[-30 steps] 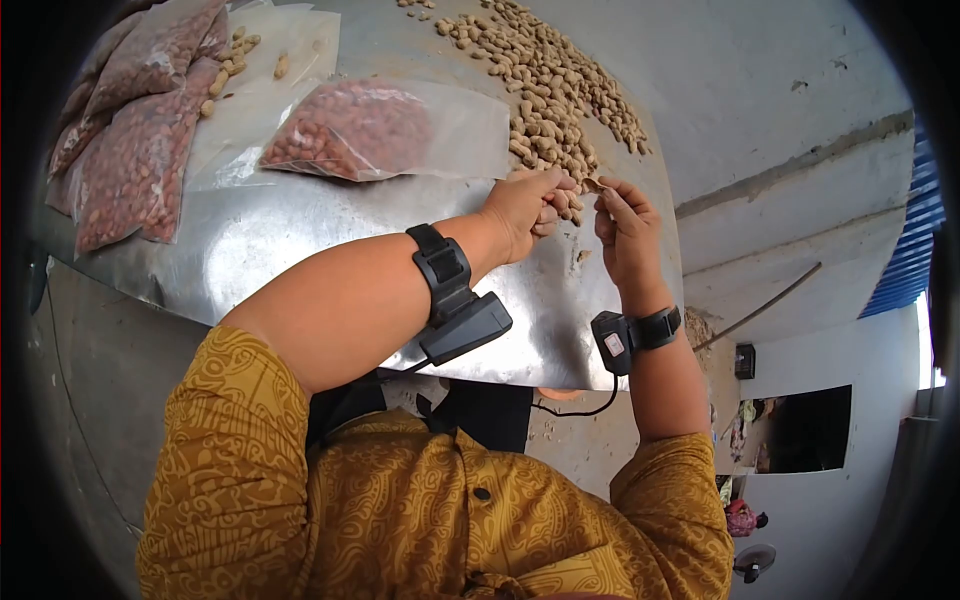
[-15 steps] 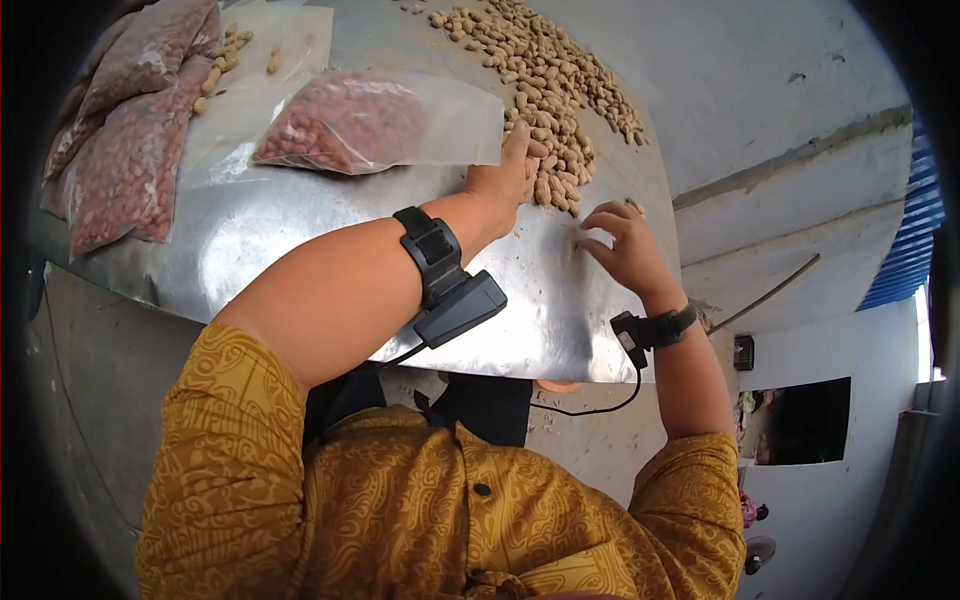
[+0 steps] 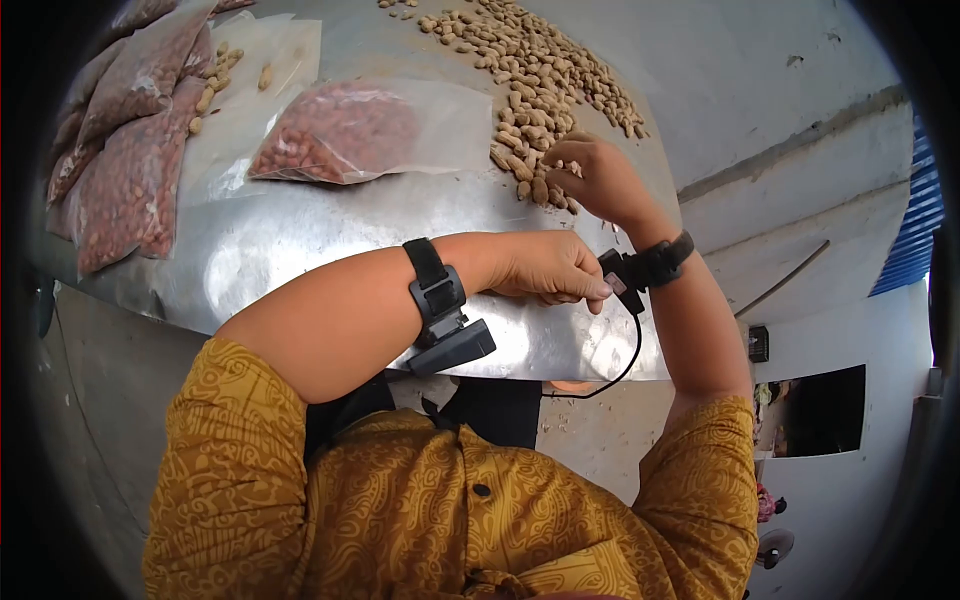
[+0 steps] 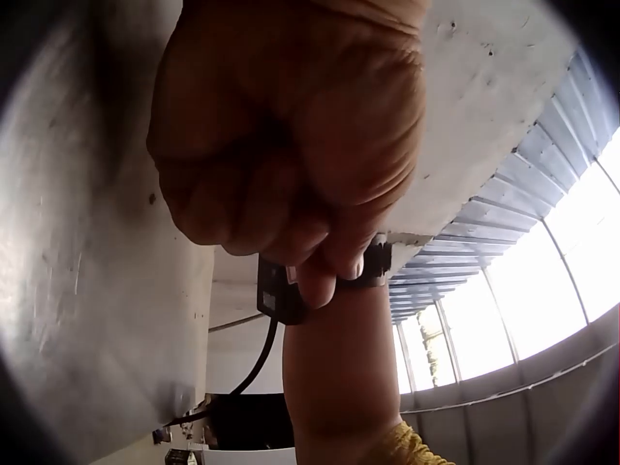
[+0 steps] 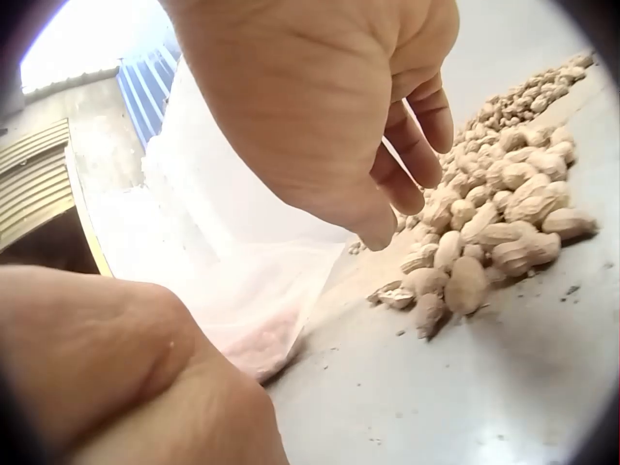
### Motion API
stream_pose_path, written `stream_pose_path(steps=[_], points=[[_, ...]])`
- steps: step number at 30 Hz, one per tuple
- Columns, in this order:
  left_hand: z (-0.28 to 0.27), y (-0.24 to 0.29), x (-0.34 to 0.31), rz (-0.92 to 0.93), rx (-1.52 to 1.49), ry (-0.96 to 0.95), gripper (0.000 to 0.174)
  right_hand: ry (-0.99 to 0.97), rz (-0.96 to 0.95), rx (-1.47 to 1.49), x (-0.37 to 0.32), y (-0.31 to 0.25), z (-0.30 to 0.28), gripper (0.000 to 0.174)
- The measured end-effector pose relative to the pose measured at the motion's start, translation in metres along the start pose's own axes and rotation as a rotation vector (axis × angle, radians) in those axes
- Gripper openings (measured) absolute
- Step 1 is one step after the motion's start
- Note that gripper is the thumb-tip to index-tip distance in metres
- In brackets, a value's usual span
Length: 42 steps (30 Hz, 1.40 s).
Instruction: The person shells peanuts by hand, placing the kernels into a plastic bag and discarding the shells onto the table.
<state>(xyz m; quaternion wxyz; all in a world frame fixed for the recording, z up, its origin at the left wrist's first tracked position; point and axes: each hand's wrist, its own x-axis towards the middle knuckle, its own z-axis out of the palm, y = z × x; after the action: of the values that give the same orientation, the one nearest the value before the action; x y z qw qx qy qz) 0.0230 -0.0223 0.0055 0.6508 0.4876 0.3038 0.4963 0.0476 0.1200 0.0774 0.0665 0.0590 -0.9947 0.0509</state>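
Observation:
In the head view my left hand [image 3: 555, 268] is over the metal table [image 3: 290, 250], close to the right wrist. Its fingers are curled in, with the thumb against the index finger in the left wrist view; the inside of the fist is hidden. My right hand [image 3: 608, 178] hovers at the near right side of a pile of unshelled peanuts [image 3: 545, 105]. Seen from the right wrist, its fingers hang loosely above the peanuts [image 5: 518, 199], with nothing held in them. A clear bag of red peanut kernels [image 3: 340, 130] lies left of the pile.
Several filled bags of kernels [image 3: 140, 180] are stacked at the table's far left. Beside them, a few unshelled peanuts [image 3: 212, 85] lie on flat plastic bags [image 3: 275, 45]. A wall [image 3: 780, 110] runs along the right. A black cable [image 3: 628, 365] hangs from the right wrist camera.
Both hands were together at the pile's near end, then parted. The left hand has come back toward the body and curled; the right hand moved away, then in over the pile.

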Motion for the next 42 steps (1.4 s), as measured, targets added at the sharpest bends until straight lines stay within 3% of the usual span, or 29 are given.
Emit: stream_pose_path(steps=[6,10,16,22,29,32,33,37,42], points=[[-0.003,0.0,-0.002,-0.076,0.133,-0.114,0.027,-0.057,-0.138,-0.02,0.048,-0.01,0.022,0.032],[-0.006,-0.005,0.003,-0.06,0.279,-0.139,0.028,-0.193,-0.081,-0.176,0.072,-0.012,0.033,0.023],[-0.01,-0.01,0.009,-0.038,0.376,-0.12,0.027,-0.168,-0.041,-0.101,0.08,-0.022,0.031,0.013],[-0.008,-0.009,0.009,-0.015,0.422,-0.056,0.027,-0.164,0.008,-0.158,0.082,-0.02,0.035,0.013],[-0.01,-0.009,0.007,0.023,0.424,0.009,0.026,-0.005,-0.053,-0.047,0.074,0.001,0.029,0.012],[-0.009,0.002,0.002,-0.019,0.359,0.055,0.024,0.009,0.04,-0.039,0.056,0.013,-0.004,0.01],[-0.009,0.002,0.0,-0.009,0.212,0.067,0.026,0.042,0.062,-0.052,0.046,0.026,-0.011,0.01],[-0.016,-0.005,0.01,0.255,-0.11,0.384,0.031,0.089,0.222,-0.176,-0.005,0.089,-0.026,0.008],[-0.033,0.003,0.008,0.356,-0.422,0.635,0.03,0.02,0.403,-0.181,-0.064,0.119,-0.026,0.008]])
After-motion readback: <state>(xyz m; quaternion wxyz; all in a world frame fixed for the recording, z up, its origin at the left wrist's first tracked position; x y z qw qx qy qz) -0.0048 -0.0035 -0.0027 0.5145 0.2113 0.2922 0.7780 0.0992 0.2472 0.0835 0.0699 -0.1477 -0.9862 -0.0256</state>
